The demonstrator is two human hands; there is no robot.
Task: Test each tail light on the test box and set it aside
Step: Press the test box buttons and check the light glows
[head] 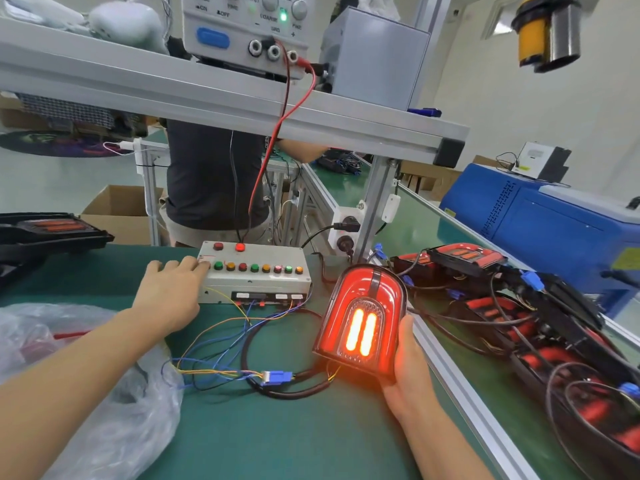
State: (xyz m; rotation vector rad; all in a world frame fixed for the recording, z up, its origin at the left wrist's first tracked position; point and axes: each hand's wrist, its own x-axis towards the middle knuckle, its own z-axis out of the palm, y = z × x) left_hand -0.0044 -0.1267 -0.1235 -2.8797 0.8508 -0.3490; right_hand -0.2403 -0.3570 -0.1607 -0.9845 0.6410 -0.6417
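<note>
A red arch-shaped tail light [362,317] stands tilted on the green mat, its two inner bars glowing bright orange. My right hand [408,372] holds it from below and along its right edge. Its black cable runs to a blue connector [277,377] joined to thin coloured wires from the grey test box [254,284]. My left hand [169,292] rests at the box's left end, fingertips pressing on the first button of the coloured row.
A heap of tail lights with cables [540,313] lies right of the aluminium rail [460,386]. Another light [52,230] sits far left. A plastic bag [104,393] lies under my left forearm. A power supply [246,32] stands on the shelf; a person stands behind.
</note>
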